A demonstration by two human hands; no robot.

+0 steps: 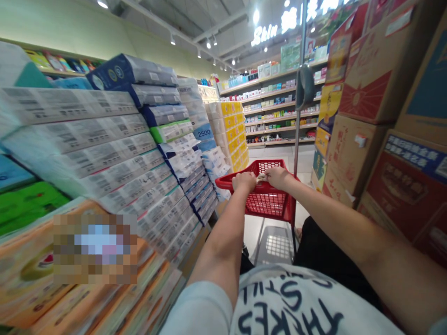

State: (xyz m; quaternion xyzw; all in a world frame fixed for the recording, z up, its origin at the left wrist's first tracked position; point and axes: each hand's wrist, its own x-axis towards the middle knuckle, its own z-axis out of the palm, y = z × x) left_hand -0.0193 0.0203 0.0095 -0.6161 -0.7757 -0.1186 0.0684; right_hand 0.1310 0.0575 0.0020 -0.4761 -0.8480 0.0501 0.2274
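A red plastic shopping cart basket (267, 204) stands in the aisle straight ahead of me. My left hand (244, 181) is closed in a fist on its near rim. My right hand (275, 176) grips the same rim just to the right, fingers wrapped round it, with something small and pale between the two hands that I cannot make out. Both forearms stretch forward from my white printed shirt. The basket looks empty through its mesh wall. A grey lower tray (275, 244) of the cart shows beneath it.
Stacked tissue packs (115, 153) crowd the left side close to my arm. Brown and red cardboard cartons (380, 139) are piled on the right. A metal pole (298, 107) rises by the cart. Shelves of goods (275, 111) line the far wall across the pale floor.
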